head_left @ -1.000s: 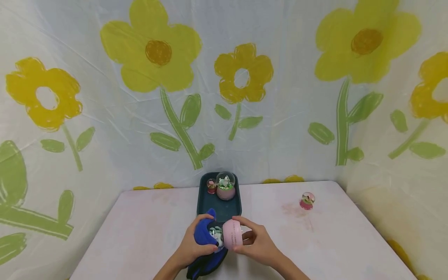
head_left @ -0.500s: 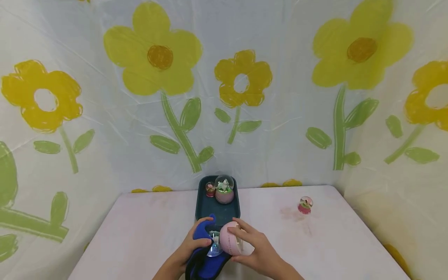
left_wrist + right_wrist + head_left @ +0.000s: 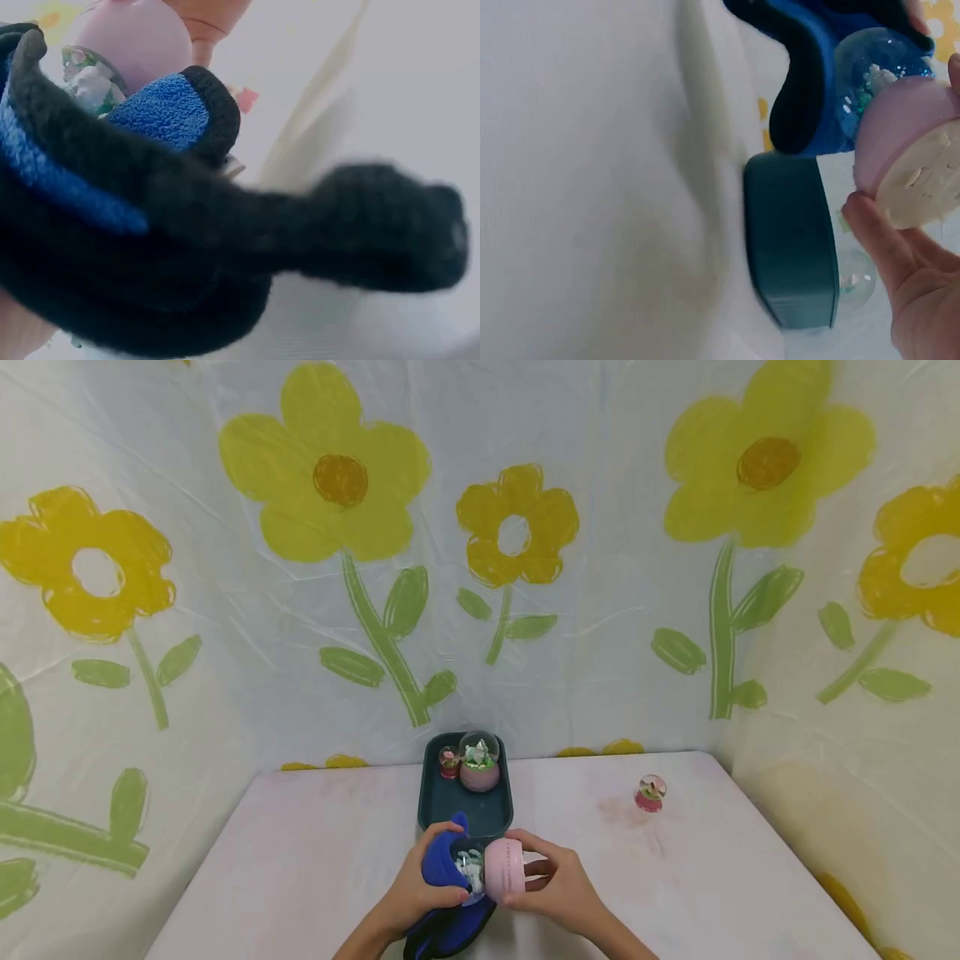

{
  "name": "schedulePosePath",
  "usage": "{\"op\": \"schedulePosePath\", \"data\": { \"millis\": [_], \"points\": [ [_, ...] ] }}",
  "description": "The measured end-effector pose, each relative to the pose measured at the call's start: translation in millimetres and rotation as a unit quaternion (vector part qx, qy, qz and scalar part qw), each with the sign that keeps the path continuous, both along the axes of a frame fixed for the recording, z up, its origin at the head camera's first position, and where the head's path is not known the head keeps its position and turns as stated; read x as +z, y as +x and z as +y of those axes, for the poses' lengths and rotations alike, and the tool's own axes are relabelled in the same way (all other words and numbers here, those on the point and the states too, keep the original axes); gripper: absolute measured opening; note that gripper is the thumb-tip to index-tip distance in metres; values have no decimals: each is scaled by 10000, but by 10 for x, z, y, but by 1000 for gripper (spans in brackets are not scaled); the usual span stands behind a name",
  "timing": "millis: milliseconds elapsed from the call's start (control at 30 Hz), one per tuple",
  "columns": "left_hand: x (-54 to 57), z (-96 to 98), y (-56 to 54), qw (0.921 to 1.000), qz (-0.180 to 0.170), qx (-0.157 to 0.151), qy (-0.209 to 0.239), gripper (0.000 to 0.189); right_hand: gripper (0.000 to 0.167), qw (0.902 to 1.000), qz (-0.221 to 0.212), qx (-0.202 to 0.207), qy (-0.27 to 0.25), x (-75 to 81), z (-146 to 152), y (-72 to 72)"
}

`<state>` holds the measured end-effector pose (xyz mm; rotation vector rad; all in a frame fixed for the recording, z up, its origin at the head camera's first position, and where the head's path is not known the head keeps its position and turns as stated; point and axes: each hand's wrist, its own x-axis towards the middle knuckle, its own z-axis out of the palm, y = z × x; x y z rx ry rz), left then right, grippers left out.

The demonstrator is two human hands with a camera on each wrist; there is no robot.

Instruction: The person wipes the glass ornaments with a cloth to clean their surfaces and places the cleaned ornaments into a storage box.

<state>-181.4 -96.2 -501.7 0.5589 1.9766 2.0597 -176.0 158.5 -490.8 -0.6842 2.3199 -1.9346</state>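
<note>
Hands at table's (image 3: pixel 315 860) near edge: left (image 3: pixel 408 897) gripping blue cloth (image 3: pixel 438 868), right (image 3: pixel 558 893) gripping snow globe (image 3: pixel 495 868).

Left hand (image 3: pixel 420 893) and right hand (image 3: pixel 551 885) curled, fingertips nearly meeting.

Bright, even, diffuse light fills the head view, with only faint shadows; its source cannot be told. Straight edges bow toward 3 and 9 o'clock. The left wrist view is heavily blurred, the dark cloth (image 3: pixel 187 247) seemingly too close. The right wrist view is soft, mildly overexposed.
</note>
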Motion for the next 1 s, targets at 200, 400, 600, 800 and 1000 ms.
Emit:
{"op": "schedulePosePath", "data": {
  "millis": [200,400,600,800,1000],
  "points": [
    [-118,-36,81,9986,396,290,-203,73,67,9957,-875,258,-186,47,-45,48],
    [-3,-11,-9,9947,832,554,-257,74,63,9917,-1212,224,-372,190,-52,-22],
    [-27,-22,-52,9973,456,98,572,69,66,9974,573,321,308,203,-68,51],
    [49,-96,-129,9834,-347,-1007,1470,63,74,9318,3381,401,1262,247,-38,-8],
    [82,-198,-132,9782,-784,-1452,1258,55,76,9072,3923,546,1419,191,-75,16]
  ]
}}
